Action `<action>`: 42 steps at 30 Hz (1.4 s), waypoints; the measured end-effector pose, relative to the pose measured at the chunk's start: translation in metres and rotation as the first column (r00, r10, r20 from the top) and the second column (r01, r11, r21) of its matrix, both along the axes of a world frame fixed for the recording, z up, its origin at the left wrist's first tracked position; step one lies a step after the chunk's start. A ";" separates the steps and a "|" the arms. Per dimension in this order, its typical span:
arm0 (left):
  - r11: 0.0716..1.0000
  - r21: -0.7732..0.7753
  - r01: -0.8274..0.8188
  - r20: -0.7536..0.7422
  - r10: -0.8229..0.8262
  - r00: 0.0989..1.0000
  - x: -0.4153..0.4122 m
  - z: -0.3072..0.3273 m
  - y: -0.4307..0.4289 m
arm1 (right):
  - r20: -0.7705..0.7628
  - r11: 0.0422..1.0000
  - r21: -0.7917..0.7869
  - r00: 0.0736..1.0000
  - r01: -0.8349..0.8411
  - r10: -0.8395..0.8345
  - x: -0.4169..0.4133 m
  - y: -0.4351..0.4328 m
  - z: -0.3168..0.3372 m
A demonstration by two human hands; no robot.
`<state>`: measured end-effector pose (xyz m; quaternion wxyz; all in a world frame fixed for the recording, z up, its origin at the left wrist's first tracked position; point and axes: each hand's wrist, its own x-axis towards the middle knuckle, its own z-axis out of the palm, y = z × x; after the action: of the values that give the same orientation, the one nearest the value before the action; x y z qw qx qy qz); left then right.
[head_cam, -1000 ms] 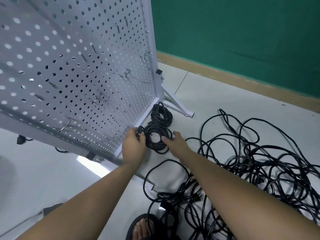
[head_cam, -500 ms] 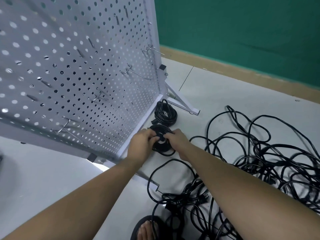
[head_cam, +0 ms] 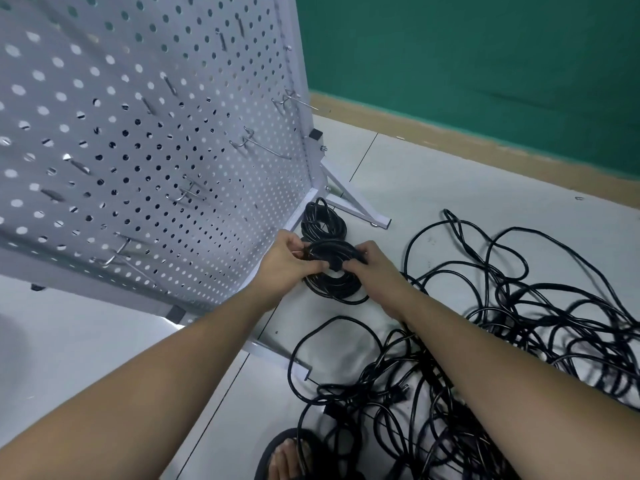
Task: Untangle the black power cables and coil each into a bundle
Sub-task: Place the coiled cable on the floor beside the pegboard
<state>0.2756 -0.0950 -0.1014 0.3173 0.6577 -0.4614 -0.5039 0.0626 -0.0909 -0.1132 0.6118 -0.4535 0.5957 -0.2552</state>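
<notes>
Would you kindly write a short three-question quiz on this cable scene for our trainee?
1. True or false: the left hand and the right hand both grip the nearer coil.
2. Where does the farther coil lie? A) on a hook; B) on the floor beside the pegboard base; C) in a box.
3. Fill in: the loose tangle lies to the person's ____.
Key: 1 true; 2 B; 3 right.

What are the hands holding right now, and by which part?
One coiled cable bundle: left hand grips its left edge, right hand its right edge, across the upper loops.
</notes>
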 end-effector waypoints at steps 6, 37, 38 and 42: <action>0.956 0.136 0.259 0.269 -0.288 0.919 -0.002 0.021 -0.003 | -0.113 0.984 -0.118 0.987 -0.130 0.117 0.001 0.010 0.019; 0.849 0.170 0.500 0.331 -0.527 0.783 -0.011 0.025 0.012 | 0.187 0.929 0.367 0.982 -0.051 -0.020 0.019 -0.009 -0.014; 0.871 0.174 0.460 0.251 -0.491 0.835 -0.007 0.025 0.012 | 0.189 0.935 0.352 0.981 -0.030 -0.039 0.020 -0.009 -0.014; 0.932 0.211 0.296 -0.074 -0.287 0.955 0.007 0.018 0.018 | 0.206 0.941 0.333 0.968 0.066 -0.141 0.029 -0.007 -0.008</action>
<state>0.2825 -0.0772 -0.0831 0.1738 0.6024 -0.4885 -0.6068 0.0916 -0.0983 -0.1207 0.7274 -0.2829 0.5789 -0.2360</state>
